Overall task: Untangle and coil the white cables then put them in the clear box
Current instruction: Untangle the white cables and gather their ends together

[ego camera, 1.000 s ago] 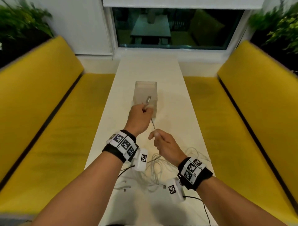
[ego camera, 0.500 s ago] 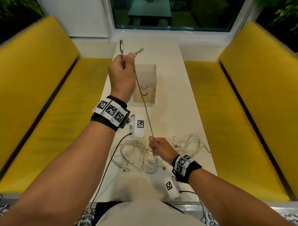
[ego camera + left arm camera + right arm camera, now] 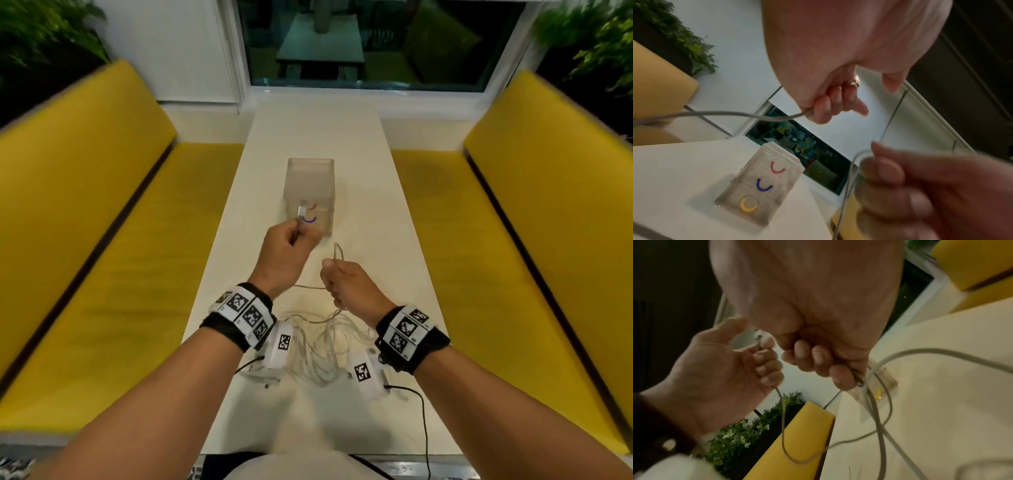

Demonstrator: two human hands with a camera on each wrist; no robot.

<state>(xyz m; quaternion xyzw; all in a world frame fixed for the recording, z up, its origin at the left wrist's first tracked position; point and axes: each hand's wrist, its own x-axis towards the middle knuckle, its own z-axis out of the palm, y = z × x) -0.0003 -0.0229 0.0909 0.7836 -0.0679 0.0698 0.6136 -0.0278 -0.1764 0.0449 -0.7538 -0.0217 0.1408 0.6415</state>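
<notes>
One white cable (image 3: 337, 255) runs between both hands above the white table (image 3: 376, 212). My left hand (image 3: 291, 245) grips its end, and the silver plug (image 3: 301, 214) sticks out past the fingers toward the clear box (image 3: 310, 185). My right hand (image 3: 339, 284) holds a small loop of the same cable a little nearer me. In the left wrist view the fingers (image 3: 828, 105) curl round the cable (image 3: 731, 113). Seen from the right wrist, the fingers (image 3: 818, 363) clamp several cable strands (image 3: 877, 404). The tangled pile of white cables (image 3: 325, 349) lies under my wrists.
The clear box (image 3: 760, 186) stands mid-table with red, blue and yellow curved marks on its side. Yellow benches (image 3: 102, 274) flank the table on both sides. A window (image 3: 370, 44) is at the far end. Black sensor leads (image 3: 423, 421) trail near the table's front edge.
My left hand has come down from high above the box to just in front of it. The taut cable has gone slack, and a loop now stands at my right hand.
</notes>
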